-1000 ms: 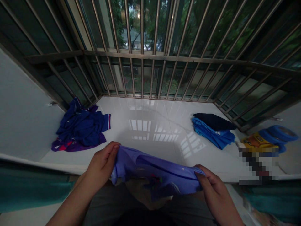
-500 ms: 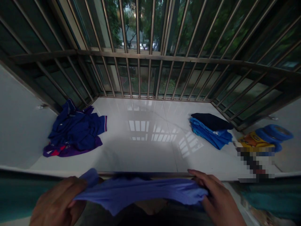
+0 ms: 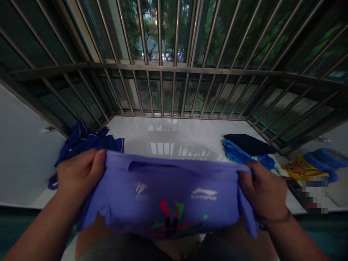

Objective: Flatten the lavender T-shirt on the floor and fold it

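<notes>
A purple T-shirt (image 3: 174,181) is stretched out in the air in front of me, its printed side facing me. White logos and a red, green and black design show on it. My left hand (image 3: 81,166) is closed on its upper left part, near the shoulder. On the other side, my right hand (image 3: 265,188) grips the upper right shoulder, with a sleeve hanging below the fingers. The collar opening runs along the top edge between both hands. The bottom of the shirt sags over my lap and is partly hidden.
Dark blue clothes (image 3: 89,141) lie heaped on the left of the white sill (image 3: 168,127), partly behind my left arm. Folded blue and black clothes (image 3: 248,145) sit to the right. Beyond them stands a yellow and blue container (image 3: 312,163). Metal bars (image 3: 160,68) close off the window.
Both hands have risen and the shirt has gone from a bunched strip low in view to spread out, showing its printed front. The view has shifted slightly.
</notes>
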`<state>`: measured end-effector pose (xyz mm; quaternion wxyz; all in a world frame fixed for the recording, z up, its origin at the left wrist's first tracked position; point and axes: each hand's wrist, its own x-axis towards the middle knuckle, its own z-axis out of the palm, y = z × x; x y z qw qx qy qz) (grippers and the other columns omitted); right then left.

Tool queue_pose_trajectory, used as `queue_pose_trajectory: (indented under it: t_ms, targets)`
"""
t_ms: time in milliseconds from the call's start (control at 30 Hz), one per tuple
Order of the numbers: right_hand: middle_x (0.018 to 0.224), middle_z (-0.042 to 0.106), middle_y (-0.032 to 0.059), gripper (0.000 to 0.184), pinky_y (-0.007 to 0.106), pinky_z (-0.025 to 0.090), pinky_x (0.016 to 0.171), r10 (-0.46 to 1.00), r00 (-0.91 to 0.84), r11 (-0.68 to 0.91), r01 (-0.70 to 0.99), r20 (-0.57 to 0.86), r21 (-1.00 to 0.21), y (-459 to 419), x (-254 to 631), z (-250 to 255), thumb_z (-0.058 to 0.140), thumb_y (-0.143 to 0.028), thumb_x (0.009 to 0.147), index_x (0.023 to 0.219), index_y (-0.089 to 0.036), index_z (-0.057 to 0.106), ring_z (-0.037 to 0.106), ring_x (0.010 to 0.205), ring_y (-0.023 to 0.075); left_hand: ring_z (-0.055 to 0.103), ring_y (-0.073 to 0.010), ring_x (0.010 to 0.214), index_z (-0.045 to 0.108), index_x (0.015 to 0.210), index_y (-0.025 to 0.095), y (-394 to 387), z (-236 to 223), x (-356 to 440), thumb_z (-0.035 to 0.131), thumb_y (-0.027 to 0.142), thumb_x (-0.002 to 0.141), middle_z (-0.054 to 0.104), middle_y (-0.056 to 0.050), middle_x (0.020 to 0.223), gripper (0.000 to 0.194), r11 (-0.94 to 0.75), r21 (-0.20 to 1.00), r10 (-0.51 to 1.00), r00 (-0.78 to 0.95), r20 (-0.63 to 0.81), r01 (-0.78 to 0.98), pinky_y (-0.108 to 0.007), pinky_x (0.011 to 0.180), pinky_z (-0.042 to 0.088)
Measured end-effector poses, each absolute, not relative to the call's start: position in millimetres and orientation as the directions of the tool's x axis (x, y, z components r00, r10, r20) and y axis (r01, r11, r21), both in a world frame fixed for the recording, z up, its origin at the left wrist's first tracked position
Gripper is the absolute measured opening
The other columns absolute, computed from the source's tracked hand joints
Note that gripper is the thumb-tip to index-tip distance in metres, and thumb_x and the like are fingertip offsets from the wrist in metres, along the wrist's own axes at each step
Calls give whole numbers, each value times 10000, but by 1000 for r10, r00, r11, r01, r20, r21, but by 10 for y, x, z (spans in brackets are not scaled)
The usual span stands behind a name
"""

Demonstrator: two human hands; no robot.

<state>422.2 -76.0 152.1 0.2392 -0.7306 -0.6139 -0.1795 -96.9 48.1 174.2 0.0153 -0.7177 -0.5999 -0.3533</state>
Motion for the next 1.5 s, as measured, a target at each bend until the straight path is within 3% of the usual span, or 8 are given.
queue_pose_trajectory:
  t_ms: [167, 333, 600, 667, 833, 1167, 1400, 1500]
  targets:
    - [952, 764, 105, 772, 248, 426, 789, 893, 70, -67, 997, 445, -24, 1013, 4079, 2124, 238, -604, 1173, 1075, -24, 738, 780, 981, 167, 628, -231, 815, 663, 837, 203, 2171, 2014, -351, 428, 502, 1132, 660, -51, 782, 481, -249, 250, 921, 149, 361, 936, -304, 766, 445]
    - [1229, 774, 147, 519, 193, 490, 867, 897, 100, -77, 995, 431, -71, 1757, 3849, 2119, 469, -503, 1142, 1101, -55, 727, 717, 1084, 128, 633, -321, 1206, 663, 1324, 45, 2800, 1932, 142, 549, 275, 1070, 690, -258, 1350, 361, -246, 237, 928, 157, 339, 940, -413, 1055, 482]
    - [1442, 711, 178, 394, 429, 528, 1158, 972, -131, 162, 975, 193, -153, 432, 3568, 465, 718, -340, 1058, 1412, -165, 716, 671, 1334, 305, 752, -303, 1102, 772, 1166, 184, 1038, 339, -118, 405, 368, 1148, 806, -152, 1164, 411, -492, 294, 865, 421, 273, 820, -482, 1063, 595]
    - [1622, 610, 164, 519, 529, 484, 1242, 974, -161, 187, 968, 157, -168, -73, 3647, -64, 675, -431, 1069, 1539, -212, 655, 566, 1511, 362, 750, -287, 1261, 748, 1361, 214, 505, -161, -368, 418, 392, 1149, 789, -135, 1379, 431, -503, 321, 864, 454, 218, 802, -472, 1139, 589]
    - [1766, 454, 125, 608, 667, 363, 1310, 987, -62, 85, 984, 147, -154, -797, 3869, -786, 506, -529, 1121, 1671, -273, 548, 440, 1629, 387, 493, -328, 1615, 533, 1676, 316, -147, -796, -806, 452, 391, 1125, 456, -80, 1779, 562, -473, 116, 877, 454, 155, 874, -619, 1308, 419]
    - [1773, 438, 128, 676, 654, 354, 1321, 979, 121, -92, 981, 166, -173, -976, 4003, -812, 405, -543, 1132, 1722, -221, 475, 393, 1660, 371, 474, -317, 1629, 481, 1716, 252, -193, -825, -855, 411, 374, 1116, 446, -104, 1769, 616, -448, 33, 889, 441, 126, 893, -594, 1308, 412]
    - [1519, 704, 134, 528, 520, 609, 1057, 991, 80, -58, 978, 104, -198, -1009, 4105, -469, 418, -526, 1142, 1531, -276, 673, 709, 1320, 342, 577, -339, 1549, 702, 1526, 411, -464, -797, -1072, 535, 317, 994, 631, -18, 1639, 566, -427, 44, 900, 421, 111, 903, -641, 1262, 471]
    - [1410, 734, 177, 501, 500, 604, 1029, 973, 129, -93, 978, 190, -189, -688, 4219, -229, 404, -455, 1144, 1463, -202, 696, 713, 1237, 342, 679, -363, 1435, 781, 1419, 349, -293, -646, -902, 526, 367, 1013, 719, -73, 1546, 479, -370, 77, 925, 360, 124, 926, -656, 1236, 500]
